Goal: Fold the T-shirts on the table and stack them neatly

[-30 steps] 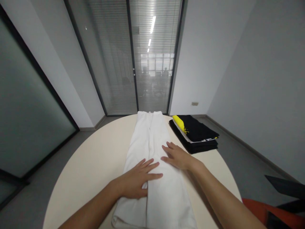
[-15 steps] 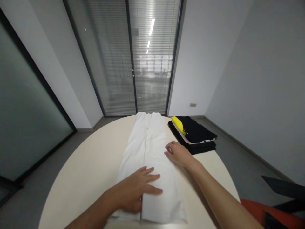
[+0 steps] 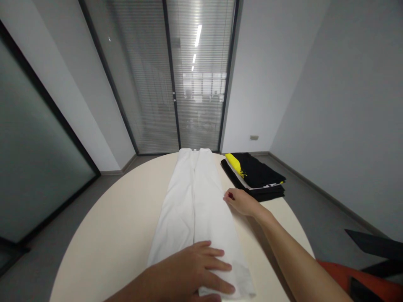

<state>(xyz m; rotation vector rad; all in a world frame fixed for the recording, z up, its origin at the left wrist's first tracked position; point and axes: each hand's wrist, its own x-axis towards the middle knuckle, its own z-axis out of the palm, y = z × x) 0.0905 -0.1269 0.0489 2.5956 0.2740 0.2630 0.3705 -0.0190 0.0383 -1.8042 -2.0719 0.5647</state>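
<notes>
A white garment [image 3: 179,209] lies lengthwise on the table, both sides folded in so they meet along a middle line. Whether it is a shirt or trousers I cannot tell. Over its near end, my left hand [image 3: 204,270] rests with the fingers spread, palm down on the cloth. My right hand [image 3: 242,202] is closed in a pinch at the garment's right edge, about halfway up. The fingertips touch the cloth there.
A stack of folded dark clothes [image 3: 261,170], the top one black with a yellow patch, sits at the right of the round table [image 3: 116,222]. Beyond stands a glass partition with blinds [image 3: 201,113]. A red chair [image 3: 340,272] is at the lower right.
My left hand has moved right and nearer, onto the garment's near right part. My right hand has shifted slightly right, its fingers closing at the edge. The near end of the cloth has shifted right.
</notes>
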